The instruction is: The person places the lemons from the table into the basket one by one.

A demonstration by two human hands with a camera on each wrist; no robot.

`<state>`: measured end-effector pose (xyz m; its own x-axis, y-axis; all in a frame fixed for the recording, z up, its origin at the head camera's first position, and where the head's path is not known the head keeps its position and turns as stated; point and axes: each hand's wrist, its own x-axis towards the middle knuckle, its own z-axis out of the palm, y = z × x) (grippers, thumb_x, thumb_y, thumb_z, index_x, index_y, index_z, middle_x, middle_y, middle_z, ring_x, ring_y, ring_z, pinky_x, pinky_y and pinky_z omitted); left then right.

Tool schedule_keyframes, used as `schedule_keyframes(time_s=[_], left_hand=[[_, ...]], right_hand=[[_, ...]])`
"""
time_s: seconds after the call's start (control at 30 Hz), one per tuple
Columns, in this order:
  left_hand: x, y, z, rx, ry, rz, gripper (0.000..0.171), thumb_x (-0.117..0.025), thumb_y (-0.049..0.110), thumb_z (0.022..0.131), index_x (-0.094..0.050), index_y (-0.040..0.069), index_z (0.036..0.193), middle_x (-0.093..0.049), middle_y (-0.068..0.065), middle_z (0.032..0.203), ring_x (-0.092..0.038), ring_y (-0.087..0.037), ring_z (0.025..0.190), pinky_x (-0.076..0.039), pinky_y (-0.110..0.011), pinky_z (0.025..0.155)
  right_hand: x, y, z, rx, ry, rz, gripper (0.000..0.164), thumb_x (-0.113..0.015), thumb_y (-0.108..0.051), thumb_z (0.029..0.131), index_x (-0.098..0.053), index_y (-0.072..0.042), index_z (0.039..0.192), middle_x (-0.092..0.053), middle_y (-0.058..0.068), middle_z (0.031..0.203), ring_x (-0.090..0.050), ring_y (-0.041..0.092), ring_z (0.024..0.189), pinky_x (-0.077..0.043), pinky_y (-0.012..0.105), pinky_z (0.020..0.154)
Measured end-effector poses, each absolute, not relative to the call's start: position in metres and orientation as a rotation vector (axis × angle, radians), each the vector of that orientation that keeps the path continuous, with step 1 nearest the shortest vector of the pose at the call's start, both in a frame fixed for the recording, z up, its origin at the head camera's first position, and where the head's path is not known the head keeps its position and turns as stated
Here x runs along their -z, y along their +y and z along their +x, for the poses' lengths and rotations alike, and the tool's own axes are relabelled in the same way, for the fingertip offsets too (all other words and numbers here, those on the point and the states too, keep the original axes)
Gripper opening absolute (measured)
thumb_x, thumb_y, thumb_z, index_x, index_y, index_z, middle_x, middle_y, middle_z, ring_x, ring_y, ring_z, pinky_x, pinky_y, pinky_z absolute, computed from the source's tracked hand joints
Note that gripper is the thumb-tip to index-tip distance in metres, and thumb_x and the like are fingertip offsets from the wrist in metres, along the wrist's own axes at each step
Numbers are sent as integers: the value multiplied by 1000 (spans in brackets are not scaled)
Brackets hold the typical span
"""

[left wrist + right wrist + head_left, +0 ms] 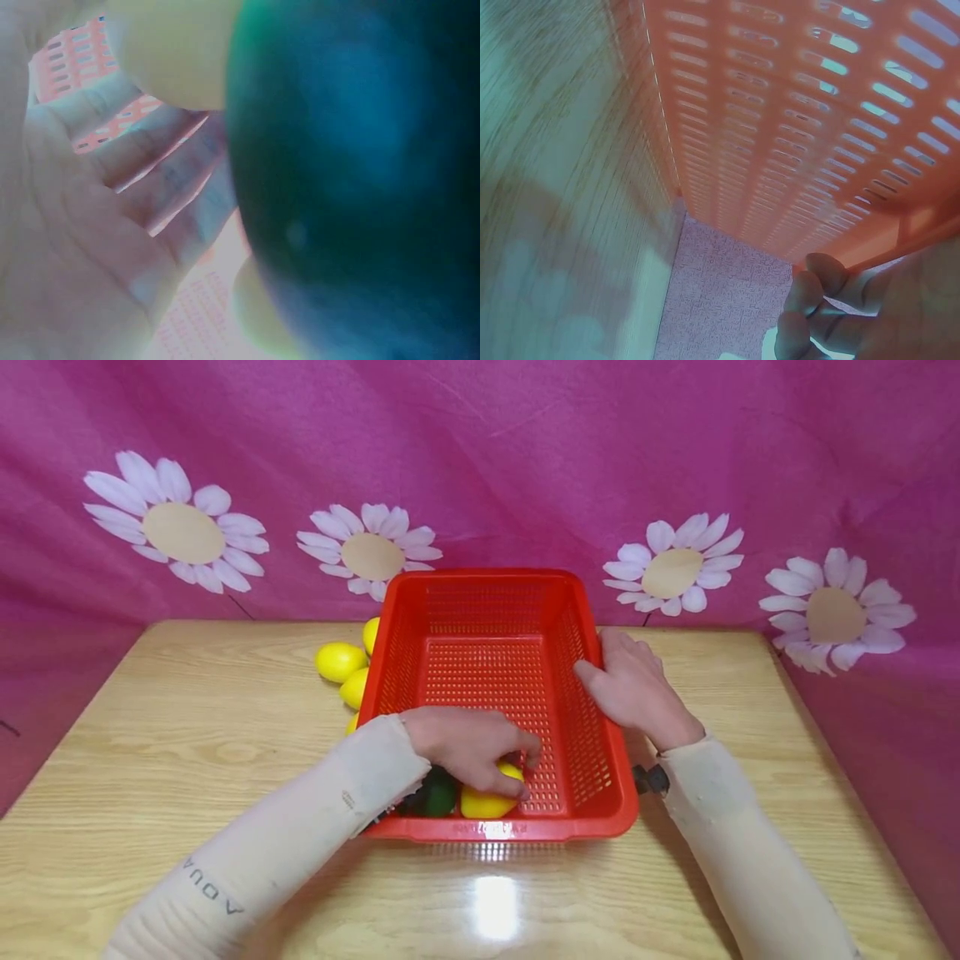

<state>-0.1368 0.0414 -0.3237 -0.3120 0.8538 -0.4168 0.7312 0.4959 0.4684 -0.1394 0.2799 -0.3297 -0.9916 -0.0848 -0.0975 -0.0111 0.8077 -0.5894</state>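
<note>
A red plastic basket (483,681) with slotted walls stands on the table. My left hand (472,747) reaches inside its near end, thumb and fingers around a yellow lemon (489,802). Beside that lemon lies a dark green rounded fruit (437,795), partly hidden by the sleeve; in the left wrist view this green fruit (360,180) looms large and blurred, with a lemon (176,56) at the fingers. My right hand (630,681) grips the basket's right rim, thumb on the inner side. Its curled fingers (804,292) show under the rim in the right wrist view.
Several lemons (340,662) lie on the wooden table (202,727) against the basket's left side, partly covered by it. Behind the table hangs a pink cloth (517,468) with white flowers. A dark wrist device (651,779) sits beside the basket's right wall.
</note>
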Motion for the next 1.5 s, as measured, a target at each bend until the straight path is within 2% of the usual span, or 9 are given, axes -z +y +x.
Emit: schedule_keyframes(time_s=[0.17,0.27,0.5,0.8,1.1,1.23,1.33,1.5], left_hand=[[323,44,-138,-274,2123,1316,34,-72,43,92,-65,22,118,-70,9,91,-64,-8,77,-56,-23,76],[322,43,-138,-283,2145,1308,35,-71,45,93,-66,23,119,-71,11,91,-66,-7,74,-57,-21,75],[320,42,-135,-319,2206,1336,27,-72,45,93,-66,25,111,-71,12,90,-65,-6,72,-56,-20,73],[316,43,-133,-358,2242,1375,35,-73,42,93,-68,22,121,-73,11,103,-64,-3,78,-55,-17,78],[308,36,-135,-368,2301,1405,38,-73,38,94,-69,18,125,-74,7,112,-65,-8,87,-57,-20,84],[302,29,-136,-383,2337,1383,40,-75,40,92,-69,22,127,-74,10,115,-66,-4,86,-57,-18,88],[295,22,-136,-359,2379,1404,37,-73,40,93,-69,23,125,-75,10,116,-66,-3,93,-57,-21,95],[279,14,-134,-365,2424,1434,31,-72,38,95,-71,21,121,-76,9,113,-66,-4,97,-57,-22,96]], right_hand=[[327,283,-136,910,2890,-62,43,-52,-27,100,-47,-3,135,-61,15,109,-67,28,83,-60,30,60],[326,282,-137,908,2899,-69,43,-52,-28,100,-47,-3,135,-61,15,110,-65,27,85,-60,30,61],[330,279,-139,970,2862,-68,43,-53,-27,100,-46,-4,136,-61,15,108,-71,25,75,-61,30,57],[331,280,-138,977,2854,-71,45,-54,-27,100,-45,-4,138,-61,16,110,-70,25,78,-61,30,57],[331,279,-138,975,2863,-91,45,-52,-27,101,-45,-3,138,-61,16,109,-69,25,77,-61,30,55],[331,279,-139,937,2876,-81,46,-51,-28,101,-45,-3,139,-60,16,111,-64,28,89,-60,29,58],[330,279,-139,915,2880,-61,47,-52,-29,101,-44,-3,140,-60,15,112,-61,30,96,-60,28,62],[329,278,-139,885,2881,-45,48,-52,-31,102,-44,-5,141,-59,15,114,-56,30,102,-59,32,71]])
